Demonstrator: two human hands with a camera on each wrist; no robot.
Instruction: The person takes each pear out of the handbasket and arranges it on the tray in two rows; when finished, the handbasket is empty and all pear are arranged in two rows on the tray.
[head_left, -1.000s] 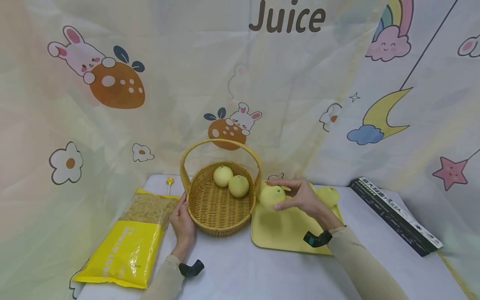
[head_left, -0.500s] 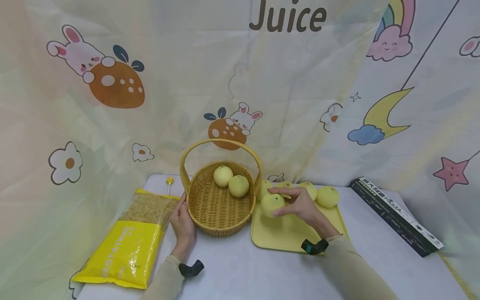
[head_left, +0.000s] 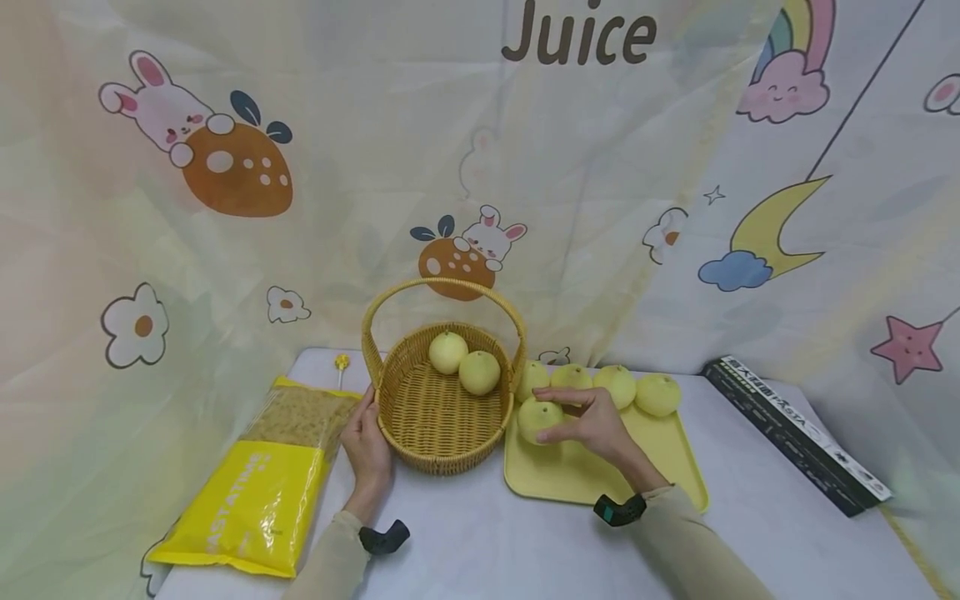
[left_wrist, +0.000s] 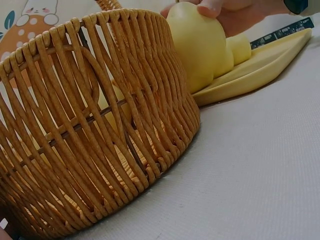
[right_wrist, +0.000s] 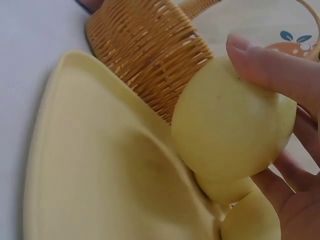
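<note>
My right hand (head_left: 588, 423) grips a round pale yellow pear (head_left: 538, 419) between thumb and fingers, over the left part of the yellow tray (head_left: 600, 479). Seen from the right wrist, this pear (right_wrist: 232, 122) overlaps the basket's wall. The woven basket (head_left: 442, 457), with its tall arched handle, stands left of the tray. Inside it, two pears (head_left: 479, 372) sit against the back. My left hand (head_left: 367, 450) rests along the basket's left side, some fingertips hidden behind the wall. Several more pears (head_left: 615, 387) line the tray's back edge.
A yellow pasta bag (head_left: 255, 492) lies left of my left hand, with a small yellow lollipop (head_left: 341, 363) behind it. On the right, a long black box (head_left: 795, 437) lies slanted on the white tablecloth (head_left: 465, 542). A printed curtain (head_left: 337, 208) hangs behind everything.
My right hand has brought the pear lower and slightly left over the tray, uncovering the row of pears behind. My left hand and the basket have stayed in place.
</note>
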